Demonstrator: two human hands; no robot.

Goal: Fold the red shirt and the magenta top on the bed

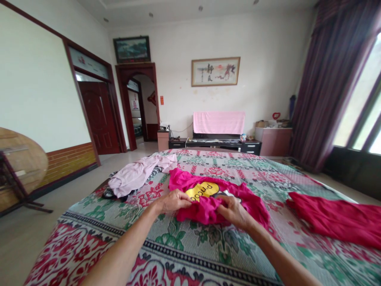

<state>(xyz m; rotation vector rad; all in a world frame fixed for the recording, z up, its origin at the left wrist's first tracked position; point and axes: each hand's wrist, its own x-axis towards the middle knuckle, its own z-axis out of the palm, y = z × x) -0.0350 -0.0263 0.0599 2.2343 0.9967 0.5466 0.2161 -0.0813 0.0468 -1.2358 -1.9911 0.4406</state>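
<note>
A bright pink shirt [205, 212] with a yellow and white print lies bunched in front of me, its lettering upside down from my side. Pinched at its near left edge is my left hand [175, 200]. My right hand [232, 210] grips the near edge a little to the right, with gathered cloth between the two hands. The far part of the shirt rests on the flowered cover [190, 242]. Some of the cloth under my fingers is hidden.
To the left lies a pale pink garment [133, 174] over a black-and-white patterned one. At the right is another bright pink garment [339, 218]. Beyond the covered surface stands a low black cabinet [214, 145]; a round wooden tabletop [24, 159] leans at far left.
</note>
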